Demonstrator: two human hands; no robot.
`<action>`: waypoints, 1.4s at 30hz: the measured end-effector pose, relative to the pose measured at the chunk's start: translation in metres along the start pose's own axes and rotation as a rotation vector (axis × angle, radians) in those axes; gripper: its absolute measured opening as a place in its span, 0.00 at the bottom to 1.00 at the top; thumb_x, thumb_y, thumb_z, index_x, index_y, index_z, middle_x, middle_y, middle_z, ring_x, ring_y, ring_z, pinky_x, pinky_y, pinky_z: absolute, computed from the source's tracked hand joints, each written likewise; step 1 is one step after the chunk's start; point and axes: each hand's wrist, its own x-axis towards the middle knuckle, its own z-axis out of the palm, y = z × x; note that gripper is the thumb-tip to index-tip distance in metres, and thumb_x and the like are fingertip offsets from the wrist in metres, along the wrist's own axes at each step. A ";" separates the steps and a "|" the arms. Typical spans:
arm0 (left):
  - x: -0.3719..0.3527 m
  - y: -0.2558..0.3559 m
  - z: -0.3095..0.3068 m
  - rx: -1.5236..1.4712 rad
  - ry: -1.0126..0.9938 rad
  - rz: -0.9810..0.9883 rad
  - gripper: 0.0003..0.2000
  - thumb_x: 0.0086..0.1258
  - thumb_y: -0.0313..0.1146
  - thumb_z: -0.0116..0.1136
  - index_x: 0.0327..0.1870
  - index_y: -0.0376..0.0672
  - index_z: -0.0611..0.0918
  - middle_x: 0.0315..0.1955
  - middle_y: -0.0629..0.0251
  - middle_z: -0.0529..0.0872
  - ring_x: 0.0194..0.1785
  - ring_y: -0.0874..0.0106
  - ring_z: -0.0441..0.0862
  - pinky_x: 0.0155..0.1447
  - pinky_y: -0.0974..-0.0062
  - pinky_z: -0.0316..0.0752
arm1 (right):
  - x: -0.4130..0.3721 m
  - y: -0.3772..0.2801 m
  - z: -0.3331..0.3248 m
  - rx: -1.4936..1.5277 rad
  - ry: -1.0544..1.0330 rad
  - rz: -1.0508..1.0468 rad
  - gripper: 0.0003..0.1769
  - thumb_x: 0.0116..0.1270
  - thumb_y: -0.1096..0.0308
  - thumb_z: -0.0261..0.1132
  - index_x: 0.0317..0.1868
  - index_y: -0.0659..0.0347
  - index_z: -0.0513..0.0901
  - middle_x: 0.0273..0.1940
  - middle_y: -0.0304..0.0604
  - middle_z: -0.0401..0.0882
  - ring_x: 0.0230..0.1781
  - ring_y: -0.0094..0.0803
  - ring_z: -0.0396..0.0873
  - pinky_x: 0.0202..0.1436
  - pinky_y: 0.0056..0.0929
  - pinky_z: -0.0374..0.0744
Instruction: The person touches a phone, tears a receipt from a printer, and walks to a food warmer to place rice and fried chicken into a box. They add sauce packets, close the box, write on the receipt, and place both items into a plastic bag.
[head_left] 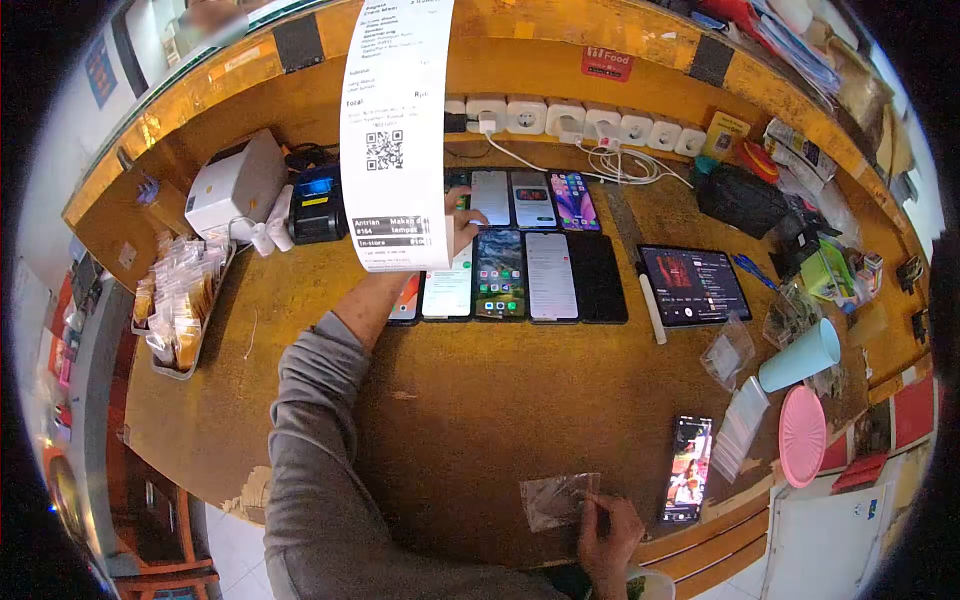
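A long printed receipt [395, 190] hangs in the upper middle and covers part of my left hand [466, 222]. That hand reaches to two rows of phones, its visible fingers apart and touching near a lit phone [490, 198] in the back row. In the front row lie a phone with app icons [500, 285], a white-screened phone [548, 275] and a dark one [598, 280]. Low in the view, my right hand [610, 535] pinches the edge of a small clear plastic bag [553, 502].
Left: a tray [190, 365] of small packets, a white printer [238, 185], a black device [316, 210]. Back: power sockets [525, 116] with cables. Right: a tablet [695, 285], a blue cup [800, 356], a pink lid [803, 436], and another phone [688, 468] playing an image.
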 end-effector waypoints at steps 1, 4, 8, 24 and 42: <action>-0.002 0.002 -0.004 0.046 -0.037 0.013 0.18 0.68 0.44 0.49 0.58 0.72 0.79 0.71 0.69 0.62 0.74 0.61 0.54 0.69 0.41 0.45 | 0.000 0.001 0.000 -0.020 0.010 -0.018 0.06 0.59 0.74 0.67 0.38 0.60 0.81 0.32 0.48 0.81 0.30 0.48 0.79 0.35 0.43 0.75; -0.001 0.001 -0.003 0.104 -0.099 0.020 0.18 0.68 0.45 0.49 0.58 0.72 0.79 0.70 0.70 0.63 0.74 0.62 0.53 0.69 0.42 0.45 | 0.003 -0.002 -0.002 0.013 -0.010 -0.006 0.06 0.59 0.75 0.67 0.38 0.61 0.81 0.32 0.48 0.81 0.30 0.47 0.79 0.35 0.43 0.75; -0.005 0.012 -0.019 0.116 -0.146 0.027 0.18 0.70 0.46 0.48 0.59 0.72 0.79 0.70 0.68 0.64 0.71 0.60 0.60 0.69 0.45 0.56 | 0.002 0.001 0.002 0.027 0.049 -0.052 0.07 0.59 0.76 0.68 0.38 0.61 0.81 0.32 0.48 0.81 0.29 0.47 0.79 0.34 0.42 0.74; -0.024 0.031 -0.047 -0.336 -0.192 0.421 0.15 0.64 0.30 0.53 0.45 0.61 0.88 0.69 0.65 0.67 0.75 0.56 0.54 0.77 0.49 0.41 | 0.005 -0.005 -0.002 0.066 0.035 0.006 0.06 0.59 0.75 0.68 0.37 0.60 0.82 0.30 0.45 0.81 0.30 0.44 0.79 0.35 0.41 0.76; -0.055 0.044 -0.059 -0.097 -0.249 0.319 0.28 0.61 0.30 0.53 0.64 0.68 0.75 0.72 0.65 0.59 0.76 0.55 0.49 0.75 0.45 0.42 | 0.002 0.000 0.001 0.069 0.026 0.010 0.07 0.59 0.75 0.68 0.39 0.60 0.83 0.29 0.48 0.81 0.30 0.47 0.79 0.36 0.41 0.76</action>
